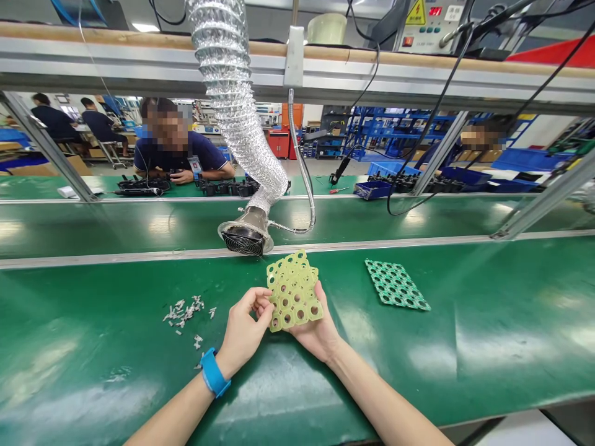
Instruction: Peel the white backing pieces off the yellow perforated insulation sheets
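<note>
A pale yellow panel (297, 298) with rows of round holes is tilted up in front of me, resting in my right hand (318, 331). That hand supports it from beneath, fingers behind it and thumb along the right edge. At the panel's lower left edge, my left hand (248, 325) has thumb and fingers drawn together in a pinch. Whether a small piece sits between those fingertips is hidden. Small greyish-white parts (186, 311) lie scattered on the green table to the left. A green circuit board panel (397, 285) with round holes lies flat to the right.
Above the panel hangs a silver fume duct (253, 226) with a grille at its mouth. A metal rail (139, 257) crosses the green bench (465, 347). Co-workers (179, 152) sit across, near black parts and blue bins (372, 189). A black cable (418, 161) loops down at right.
</note>
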`<state>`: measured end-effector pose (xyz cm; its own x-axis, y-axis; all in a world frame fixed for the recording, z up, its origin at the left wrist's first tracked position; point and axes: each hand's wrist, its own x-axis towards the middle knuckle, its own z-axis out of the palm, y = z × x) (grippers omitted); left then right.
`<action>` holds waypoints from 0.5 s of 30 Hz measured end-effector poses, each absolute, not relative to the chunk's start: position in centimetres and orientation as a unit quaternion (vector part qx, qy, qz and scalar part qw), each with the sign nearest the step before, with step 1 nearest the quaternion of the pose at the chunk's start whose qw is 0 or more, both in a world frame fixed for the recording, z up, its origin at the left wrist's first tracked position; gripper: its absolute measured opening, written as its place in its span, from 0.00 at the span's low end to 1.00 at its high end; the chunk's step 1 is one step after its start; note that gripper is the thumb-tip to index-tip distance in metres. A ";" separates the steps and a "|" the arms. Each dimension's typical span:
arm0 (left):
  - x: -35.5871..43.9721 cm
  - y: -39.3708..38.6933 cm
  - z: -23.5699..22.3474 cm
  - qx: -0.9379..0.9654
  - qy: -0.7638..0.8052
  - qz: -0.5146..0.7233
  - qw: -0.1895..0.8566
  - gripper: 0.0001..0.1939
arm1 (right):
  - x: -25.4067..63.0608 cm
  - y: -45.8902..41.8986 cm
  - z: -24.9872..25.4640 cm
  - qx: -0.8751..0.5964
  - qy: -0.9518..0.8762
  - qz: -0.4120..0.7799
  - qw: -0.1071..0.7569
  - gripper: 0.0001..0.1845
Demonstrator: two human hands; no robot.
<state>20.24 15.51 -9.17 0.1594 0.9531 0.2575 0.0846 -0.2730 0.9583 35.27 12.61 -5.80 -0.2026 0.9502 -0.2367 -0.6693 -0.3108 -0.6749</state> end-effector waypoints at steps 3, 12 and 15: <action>20.1 15.3 -9.2 0.664 0.406 0.495 0.387 0.07 | 35.3 12.6 -5.8 -0.325 -0.215 0.741 0.547 0.35; 19.9 15.1 -9.1 0.722 0.372 0.504 0.294 0.07 | 35.2 12.6 -5.9 -0.324 -0.228 0.733 0.553 0.35; 19.9 15.1 -9.1 0.722 0.369 0.506 0.293 0.08 | 35.2 12.6 -5.9 -0.326 -0.231 0.733 0.551 0.35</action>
<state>19.92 15.12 -9.10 0.2156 0.8297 0.5150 0.2363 -0.5560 0.7969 35.22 12.64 -5.92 -0.1799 0.9581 -0.2230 -0.6577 -0.2857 -0.6970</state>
